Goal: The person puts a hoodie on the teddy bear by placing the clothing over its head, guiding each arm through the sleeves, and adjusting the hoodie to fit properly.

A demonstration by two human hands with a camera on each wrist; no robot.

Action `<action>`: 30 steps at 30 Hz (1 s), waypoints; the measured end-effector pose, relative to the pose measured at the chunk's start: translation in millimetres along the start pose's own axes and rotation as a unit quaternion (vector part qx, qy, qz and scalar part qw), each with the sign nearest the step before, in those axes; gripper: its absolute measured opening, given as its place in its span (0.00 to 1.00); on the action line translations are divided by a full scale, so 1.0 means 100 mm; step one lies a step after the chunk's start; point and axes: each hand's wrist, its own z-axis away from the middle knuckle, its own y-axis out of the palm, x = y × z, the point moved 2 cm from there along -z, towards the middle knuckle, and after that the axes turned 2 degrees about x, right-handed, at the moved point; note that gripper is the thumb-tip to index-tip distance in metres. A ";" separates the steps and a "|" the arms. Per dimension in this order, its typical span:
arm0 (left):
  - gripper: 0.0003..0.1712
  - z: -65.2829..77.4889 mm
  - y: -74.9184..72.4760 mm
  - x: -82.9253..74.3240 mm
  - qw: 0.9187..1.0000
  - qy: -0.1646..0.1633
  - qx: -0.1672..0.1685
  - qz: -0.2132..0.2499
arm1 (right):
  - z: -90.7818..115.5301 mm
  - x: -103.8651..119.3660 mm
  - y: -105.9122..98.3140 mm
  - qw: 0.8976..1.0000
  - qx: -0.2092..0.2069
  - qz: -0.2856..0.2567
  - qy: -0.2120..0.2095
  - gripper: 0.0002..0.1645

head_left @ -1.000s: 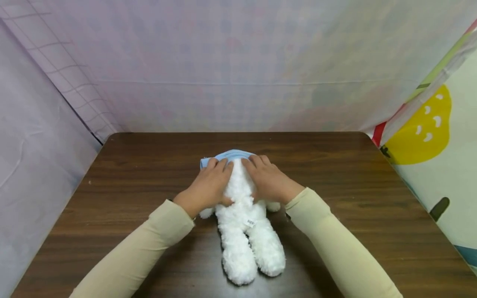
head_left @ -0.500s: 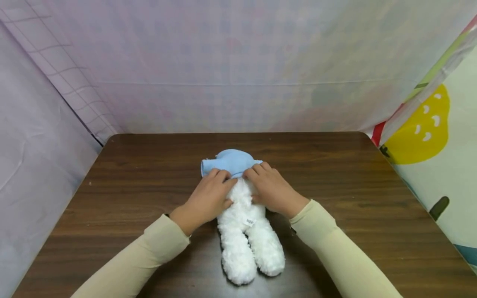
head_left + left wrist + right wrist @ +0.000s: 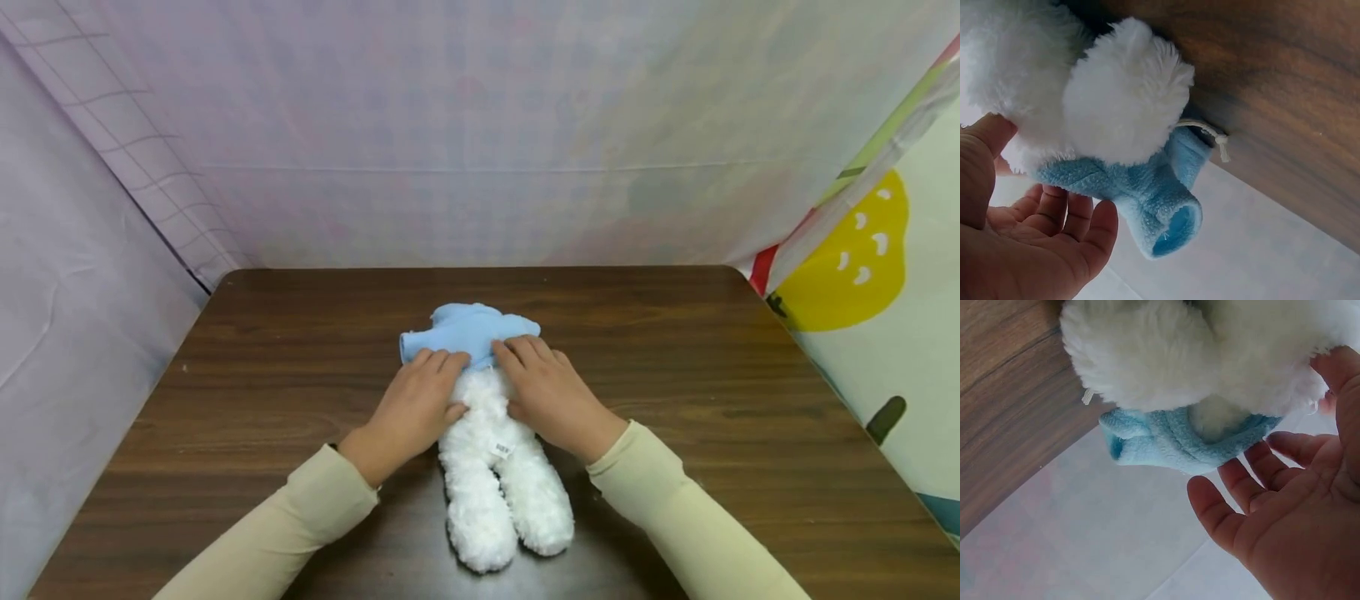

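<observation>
A white fluffy plush toy (image 3: 480,500) lies on the table, legs toward me, with a small label (image 3: 502,450) between the legs. At its far end is a light-blue fleece toy top (image 3: 471,332) with short sleeves; the toy's head is not visible. My left hand (image 3: 412,404) holds the top's near hem with curled fingers, its thumb on the white fur. My right hand (image 3: 557,402) does likewise at the hem's right side. The left wrist view shows an open sleeve end (image 3: 1182,225) and a knotted cord (image 3: 1207,130) beside a furry round part (image 3: 1125,94).
The dark wooden table (image 3: 300,333) extends around the toy. Pale patterned curtain cloth (image 3: 480,167) hangs behind its far edge. To the right is a white cloth with a yellow print (image 3: 855,258).
Both hands have come slightly toward me along the toy. The blue top has come with them and spread out, so more of it shows between the hands. The toy's legs have stayed put.
</observation>
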 end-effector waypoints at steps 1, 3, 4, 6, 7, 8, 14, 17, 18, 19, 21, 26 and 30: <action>0.32 0.00 0.00 0.00 1.000 0.000 -0.001 -0.001 | 0.00 0.01 0.00 1.000 -0.002 0.002 0.001 0.46; 0.31 0.01 0.01 0.00 1.000 0.000 -0.004 -0.007 | 0.00 0.02 0.01 1.000 -0.008 0.006 0.000 0.42; 0.30 0.01 0.01 0.00 1.000 0.001 -0.005 -0.009 | 0.00 0.03 0.01 1.000 -0.010 0.007 -0.001 0.40; 0.28 0.03 0.02 0.00 1.000 0.006 -0.010 -0.009 | 0.00 0.04 0.02 1.000 -0.016 0.011 -0.003 0.35; 0.28 0.03 0.02 -0.01 1.000 0.009 -0.013 -0.008 | 0.00 0.04 0.02 1.000 -0.019 0.011 -0.004 0.33; 0.28 0.04 0.02 -0.01 1.000 0.012 -0.015 -0.006 | 0.00 0.05 0.02 1.000 -0.021 0.011 -0.004 0.32; 0.32 0.08 -0.01 0.01 1.000 0.020 0.016 -0.007 | 0.02 0.04 0.02 1.000 -0.004 0.009 -0.002 0.33; 0.35 0.08 -0.04 0.05 0.998 0.025 0.050 -0.004 | 0.04 0.03 0.00 1.000 0.022 -0.007 0.002 0.36; 0.37 0.08 -0.06 0.06 0.998 0.026 0.063 0.001 | 0.04 0.02 -0.01 0.999 0.029 -0.014 0.003 0.37; 0.39 0.08 -0.07 0.07 0.997 0.027 0.073 0.006 | 0.05 0.02 -0.02 0.999 0.037 -0.022 0.004 0.38; 0.43 0.07 -0.09 0.08 0.995 0.029 0.094 0.019 | 0.05 0.01 -0.04 0.998 0.047 -0.035 0.007 0.39; 0.48 0.07 -0.08 0.07 0.992 0.025 0.116 0.038 | 0.03 -0.01 -0.04 0.998 0.043 -0.039 -0.010 0.42; 0.45 0.06 -0.05 0.05 0.994 0.022 0.092 0.054 | 0.02 -0.02 -0.03 0.998 0.031 -0.052 -0.025 0.41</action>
